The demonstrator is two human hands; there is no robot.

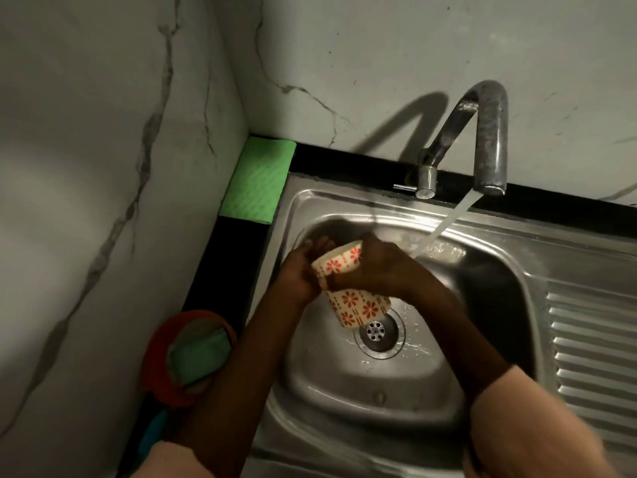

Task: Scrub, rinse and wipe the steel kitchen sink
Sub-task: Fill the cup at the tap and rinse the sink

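The steel sink (362, 384) has its basin below me, with a round drain (377, 331) in the middle. Over the basin I hold two cream cups with red flower prints. My left hand (300, 270) grips the upper cup (339, 260), which is tilted on its side. My right hand (377, 267) curls over that cup from the right and grips the lower cup (360, 308) by its top; this cup hangs just above the drain. The tap (489, 132) is running, and its stream of water (444, 225) falls into the back of the basin, right of my hands.
A folded green cloth (256, 181) lies on the black counter edge at the sink's back left corner. An orange bowl (155, 360) holding a green sponge (198, 353) sits on the left. The ribbed drainboard (593, 339) is on the right. Marble walls close off the left and back.
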